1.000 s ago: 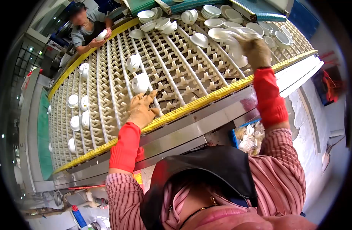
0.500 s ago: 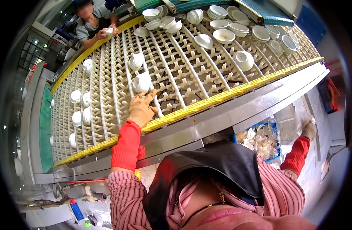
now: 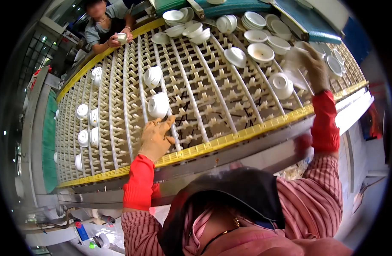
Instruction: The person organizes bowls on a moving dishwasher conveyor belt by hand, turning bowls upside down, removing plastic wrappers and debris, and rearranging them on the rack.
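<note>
My left hand (image 3: 156,137), in a tan glove with a red cuff, rests at the near edge of the pegged rack (image 3: 217,100), its fingers apart. Just beyond its fingertips a white bowl (image 3: 158,105) lies tilted on the pegs, with another white bowl (image 3: 153,77) behind it. My right hand (image 3: 313,64), gloved too, is over the right part of the rack. A whitish blur lies beside its fingers, and motion smears them, so its hold is unclear. A white bowl (image 3: 280,85) sits on its side to the left of that hand.
Stacked white bowls (image 3: 254,20) crowd the rack's far right, before a green conveyor belt (image 3: 309,21). Several bowls (image 3: 83,112) stand at the left. Across the rack, a person (image 3: 106,25) holds a small white bowl (image 3: 121,38). A yellow rim (image 3: 230,138) borders the near side.
My right hand rose from low beside the rack at the right to over its bowls. My left hand stays near the same bowl. A bowl now on the rack's right part was not there one second ago.
</note>
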A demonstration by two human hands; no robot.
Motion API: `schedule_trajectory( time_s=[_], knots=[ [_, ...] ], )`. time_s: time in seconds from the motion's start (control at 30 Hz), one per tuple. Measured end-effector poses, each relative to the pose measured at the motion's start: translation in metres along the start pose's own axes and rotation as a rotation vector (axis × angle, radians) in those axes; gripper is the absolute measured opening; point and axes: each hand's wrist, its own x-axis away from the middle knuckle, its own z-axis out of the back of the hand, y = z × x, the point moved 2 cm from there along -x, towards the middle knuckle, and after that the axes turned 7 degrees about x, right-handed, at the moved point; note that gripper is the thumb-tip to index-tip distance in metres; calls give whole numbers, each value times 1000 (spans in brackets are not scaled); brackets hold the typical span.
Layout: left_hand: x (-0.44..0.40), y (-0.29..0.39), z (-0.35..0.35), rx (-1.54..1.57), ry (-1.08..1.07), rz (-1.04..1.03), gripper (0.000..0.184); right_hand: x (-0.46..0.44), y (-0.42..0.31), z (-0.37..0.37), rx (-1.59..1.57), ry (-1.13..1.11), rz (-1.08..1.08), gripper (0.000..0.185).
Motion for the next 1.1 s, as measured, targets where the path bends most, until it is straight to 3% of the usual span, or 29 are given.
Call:
schedule_trajectory(
  time_s=[0.07, 0.13, 0.2, 0.23, 0.3, 0.33, 0.43, 0.47, 0.5, 0.57, 0.73, 0.77, 0.8, 0.87, 0.9, 0.93, 0.97, 1.07, 1.1],
  knots=[
    [-2, -2, 0, 19, -36, 13, 79, -62, 26, -91, -271, -154, -23, 62],
    [-1, -2, -1, 21, 40, -29, 80, -109, 10, -140, -175, -507, 38, 63],
    [-3, 4, 4, 21, 73, -27, 75, -144, 14, -200, -129, -420, -7, 61],
    [-6, 7, 5, 24, 72, -1, 74, -176, 26, -224, 100, -380, 163, 61],
    [-10, 12, 8, 33, 58, 51, 73, -220, 46, -264, 379, -254, 191, 66],
    [-13, 13, 7, 38, 50, 77, 74, -233, 44, -284, 430, -168, 51, 73],
    [-18, 10, 2, 7, 78, 76, 76, -238, 51, -348, 157, -2, -61, 73],
    [-20, 12, 1, -6, 60, 105, 76, -284, 124, -424, 230, 525, 133, 56],
    [-20, 13, 1, -1, 66, 117, 77, -261, 114, -412, 565, 382, 474, 52],
    [-23, 16, 0, 15, 80, 119, 78, -246, 60, -385, 894, -364, 577, 64],
    [-27, 21, 1, 38, 86, 82, 79, -98, -71, -348, -45, -559, 90, 50],
    [-26, 20, 0, 37, 99, 69, 79, -71, -104, -335, 68, -714, 64, 56],
    [-26, 17, 1, 33, 113, 58, 79, -60, -100, -347, -15, -783, 216, 66],
    [-25, 15, 2, 51, 111, 75, 80, -41, -116, -337, -363, -883, 151, 75],
    [-25, 15, 1, 58, 110, 75, 80, -54, -106, -339, -249, -675, 331, 76],
    [-25, 15, 1, 68, 105, 73, 81, -67, -102, -336, -449, -622, 112, 59],
    [-26, 16, 1, 61, 111, 89, 79, -92, -107, -326, 37, -477, 96, 48],
    [-27, 14, 0, 70, 96, 130, 77, -151, -64, -326, 342, -63, 246, 41],
    [-27, 15, 1, 70, 96, 134, 76, -166, -48, -327, 412, -30, 244, 41]
  ],
)
